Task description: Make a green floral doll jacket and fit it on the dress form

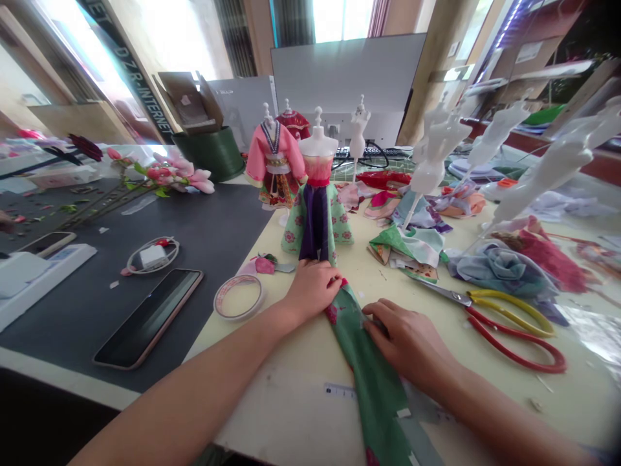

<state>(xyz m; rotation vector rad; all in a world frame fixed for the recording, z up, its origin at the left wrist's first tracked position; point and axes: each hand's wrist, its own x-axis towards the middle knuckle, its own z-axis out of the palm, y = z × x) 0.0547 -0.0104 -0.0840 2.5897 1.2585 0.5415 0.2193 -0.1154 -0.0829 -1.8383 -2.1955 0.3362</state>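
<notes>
A long strip of green floral fabric (369, 369) runs from the middle of the table toward its front edge. At the strip's far end, my left hand (313, 288) is closed on the fabric, fingers bent. My right hand (407, 336) is curled at the strip's right edge with thumb and forefinger close together; a small dark thing shows between its fingers, too hidden to name. Just beyond my left hand stands a doll mannequin (317, 145) in a pink-red bodice and a green floral skirt (295, 223) with a purple front panel.
Scissors (468, 299) with red and yellow handles lie to the right, near fabric scraps (407, 243) and bare white mannequins (434, 152). On the left are a tape roll (217, 304), a phone (150, 317), a coiled cable (177, 252) and artificial flowers (169, 171). A monitor (349, 77) stands behind.
</notes>
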